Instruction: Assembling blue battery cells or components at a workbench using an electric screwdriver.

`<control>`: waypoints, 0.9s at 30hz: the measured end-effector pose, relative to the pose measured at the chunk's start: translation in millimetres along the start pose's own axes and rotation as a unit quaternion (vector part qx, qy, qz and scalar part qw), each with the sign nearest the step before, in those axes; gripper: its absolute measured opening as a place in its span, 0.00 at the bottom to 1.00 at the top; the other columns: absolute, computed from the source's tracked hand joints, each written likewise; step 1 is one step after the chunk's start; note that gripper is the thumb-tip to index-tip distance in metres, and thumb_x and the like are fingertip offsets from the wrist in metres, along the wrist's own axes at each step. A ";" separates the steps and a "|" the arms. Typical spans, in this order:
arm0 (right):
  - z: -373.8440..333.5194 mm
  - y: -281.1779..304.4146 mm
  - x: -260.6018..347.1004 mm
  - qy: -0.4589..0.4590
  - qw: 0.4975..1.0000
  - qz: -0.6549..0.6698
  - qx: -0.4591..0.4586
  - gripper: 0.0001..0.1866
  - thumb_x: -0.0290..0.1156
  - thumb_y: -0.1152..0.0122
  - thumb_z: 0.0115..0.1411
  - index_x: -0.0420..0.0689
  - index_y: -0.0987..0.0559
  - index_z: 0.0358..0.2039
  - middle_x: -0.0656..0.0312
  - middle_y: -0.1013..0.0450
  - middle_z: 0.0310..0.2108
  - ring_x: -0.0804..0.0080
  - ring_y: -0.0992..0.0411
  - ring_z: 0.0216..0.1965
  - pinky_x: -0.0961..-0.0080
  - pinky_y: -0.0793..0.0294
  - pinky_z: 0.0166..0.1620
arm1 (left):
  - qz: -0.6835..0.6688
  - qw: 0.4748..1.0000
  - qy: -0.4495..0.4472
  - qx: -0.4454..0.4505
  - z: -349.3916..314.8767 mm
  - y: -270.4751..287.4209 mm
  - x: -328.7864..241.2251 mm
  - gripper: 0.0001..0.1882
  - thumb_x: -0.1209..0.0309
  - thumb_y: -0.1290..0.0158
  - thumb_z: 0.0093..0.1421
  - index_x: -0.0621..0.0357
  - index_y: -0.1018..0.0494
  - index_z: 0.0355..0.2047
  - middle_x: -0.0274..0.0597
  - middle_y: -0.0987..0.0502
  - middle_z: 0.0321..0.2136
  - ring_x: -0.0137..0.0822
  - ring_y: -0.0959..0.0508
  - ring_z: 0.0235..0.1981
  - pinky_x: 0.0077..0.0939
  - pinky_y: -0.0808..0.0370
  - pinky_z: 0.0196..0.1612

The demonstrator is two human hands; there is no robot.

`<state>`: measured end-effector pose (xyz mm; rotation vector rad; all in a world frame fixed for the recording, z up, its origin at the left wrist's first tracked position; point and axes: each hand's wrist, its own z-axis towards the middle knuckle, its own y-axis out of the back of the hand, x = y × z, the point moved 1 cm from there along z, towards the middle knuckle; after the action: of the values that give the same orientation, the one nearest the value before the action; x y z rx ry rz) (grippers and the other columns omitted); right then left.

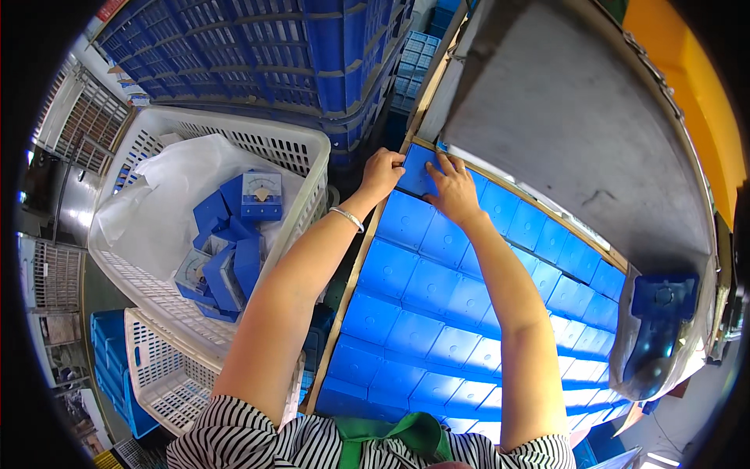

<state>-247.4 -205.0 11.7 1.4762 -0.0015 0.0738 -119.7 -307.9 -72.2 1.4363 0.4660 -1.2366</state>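
Note:
Several blue square boxes (405, 219) stand in close rows on a wood-edged board, plain faces up. At the far left corner is one blue box (419, 170) with both my hands at it. My left hand (383, 176) is closed, its curled fingertips against that box's left edge; what they hold, if anything, is hidden. My right hand (455, 190) lies over the box's right side, fingers stretched and apart, fingertips touching its top.
A white plastic basket (312, 148) at the left holds blue panel meters (262, 195) on white film. Stacked dark blue crates (336, 62) rise behind it. A grey metal sheet (562, 109) borders the rows at far right; a film-wrapped blue object (660, 328) hangs beside it.

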 end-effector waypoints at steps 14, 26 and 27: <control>-3.6 -5.4 -15.1 -0.002 0.999 0.033 0.030 0.34 0.38 0.31 0.39 0.62 0.29 0.51 0.60 0.46 0.59 0.55 0.47 0.59 0.60 0.42 0.57 | 0.006 0.999 -0.039 0.018 -4.1 -1.6 7.2 0.12 0.77 0.42 0.46 0.60 0.27 0.33 0.44 0.26 0.28 0.44 0.27 0.32 0.36 0.30 0.38; -40.3 -23.5 -73.9 -0.003 0.996 0.052 -0.073 0.35 0.20 0.46 0.47 0.56 0.39 0.58 0.57 0.47 0.61 0.51 0.47 0.59 0.59 0.43 0.58 | 0.209 0.967 -0.142 0.037 -9.1 4.6 -62.1 0.24 0.80 0.51 0.50 0.52 0.34 0.49 0.40 0.35 0.50 0.43 0.33 0.50 0.40 0.32 0.46; -36.0 -7.1 -53.7 0.063 0.995 -0.022 -0.072 0.36 0.17 0.49 0.46 0.54 0.39 0.58 0.60 0.48 0.61 0.52 0.48 0.60 0.58 0.43 0.58 | 0.210 0.946 -0.243 0.032 -11.8 13.2 -60.0 0.25 0.81 0.53 0.50 0.52 0.35 0.50 0.40 0.35 0.50 0.42 0.34 0.51 0.40 0.33 0.48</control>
<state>-302.2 -172.5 -1.2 1.3241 0.1262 0.1289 -126.0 -280.5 -16.3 1.1471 -0.2124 -1.2021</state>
